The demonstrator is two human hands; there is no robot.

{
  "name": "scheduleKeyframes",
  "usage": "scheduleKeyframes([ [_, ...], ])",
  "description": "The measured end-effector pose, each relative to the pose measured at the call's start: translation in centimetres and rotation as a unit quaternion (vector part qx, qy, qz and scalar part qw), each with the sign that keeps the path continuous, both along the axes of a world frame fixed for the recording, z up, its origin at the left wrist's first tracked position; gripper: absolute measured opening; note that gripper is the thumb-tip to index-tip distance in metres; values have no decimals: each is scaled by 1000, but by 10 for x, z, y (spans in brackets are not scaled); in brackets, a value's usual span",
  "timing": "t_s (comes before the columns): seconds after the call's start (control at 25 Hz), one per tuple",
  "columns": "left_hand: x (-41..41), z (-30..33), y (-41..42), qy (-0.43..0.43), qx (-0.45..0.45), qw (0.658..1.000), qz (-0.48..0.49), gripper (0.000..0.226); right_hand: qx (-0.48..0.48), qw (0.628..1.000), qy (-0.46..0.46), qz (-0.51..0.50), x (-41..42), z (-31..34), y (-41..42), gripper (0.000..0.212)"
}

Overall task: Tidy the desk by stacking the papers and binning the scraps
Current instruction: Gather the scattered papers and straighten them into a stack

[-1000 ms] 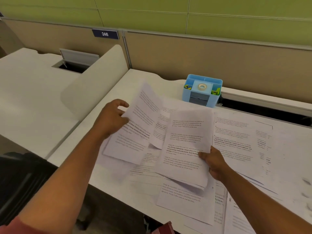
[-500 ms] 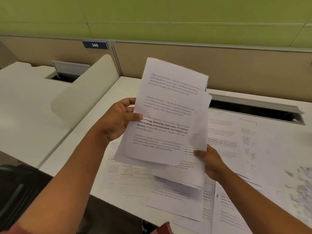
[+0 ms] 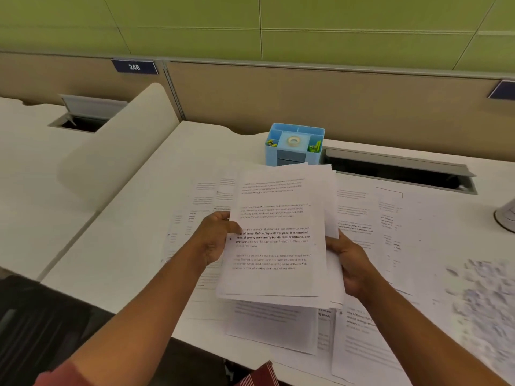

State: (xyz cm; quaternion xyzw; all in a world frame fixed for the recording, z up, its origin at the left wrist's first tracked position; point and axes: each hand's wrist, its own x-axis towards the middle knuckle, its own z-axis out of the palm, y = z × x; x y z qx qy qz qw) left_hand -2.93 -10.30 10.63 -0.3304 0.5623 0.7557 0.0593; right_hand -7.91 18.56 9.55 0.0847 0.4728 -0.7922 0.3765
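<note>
Behind the held sheaf of printed white papers (image 3: pixel 281 235), a light-blue plastic desk organiser (image 3: pixel 294 144) holds a clear tape roll (image 3: pixel 293 140) and yellow-green clips (image 3: pixel 314 147). Left hand (image 3: pixel 213 239) and right hand (image 3: pixel 351 263) fingers pinch the sheaf's side edges.

free: bare desk (image 3: pixel 133 246) left | blocked: organizer (image 3: pixel 294 144) behind, loose sheets (image 3: pixel 370 218) right, scraps (image 3: pixel 485 296) far right

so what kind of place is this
Most likely an open-plan office: a white desk backed by a partition panel, a numbered plate reading 246, and a blue desk organiser holding tape and clips.
</note>
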Motion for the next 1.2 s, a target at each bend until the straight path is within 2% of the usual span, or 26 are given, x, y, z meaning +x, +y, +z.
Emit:
scheduleKeyframes([
  [0.2,5,-7,17,-27,53,996,-60,38,2,999,-24,27,1,10,8,42],
  [0.32,8,-11,30,-17,55,995,-84,39,-4,997,-37,64,-2,17,16,63],
  [0.36,8,-14,34,-10,52,995,-82,40,-6,997,-34,74,-2,19,18,64],
  [0.52,9,-20,49,19,60,997,-47,45,-29,997,5,65,-1,24,28,56],
  [0.6,5,-18,49,44,74,996,-16,45,-81,995,14,57,-2,22,36,73],
  [0.68,0,-14,49,81,97,991,35,47,-160,986,-18,46,0,16,43,89],
  [0.8,-5,-8,54,146,134,973,121,49,-216,975,-53,10,10,6,38,98],
  [0.84,-7,-7,58,159,142,966,146,50,-211,976,-49,-6,16,3,32,92],
  [0.92,-9,-5,66,175,148,958,175,53,-180,982,-42,-45,25,0,14,68],
  [1.0,-8,-8,76,183,153,955,176,55,-104,989,-31,-98,27,-3,-4,47],
  [1.08,-5,-10,78,189,156,956,162,56,-22,992,-1,-127,23,-8,-10,45],
  [1.2,-4,-9,56,184,136,959,167,56,65,989,63,-117,11,-12,8,38],
])
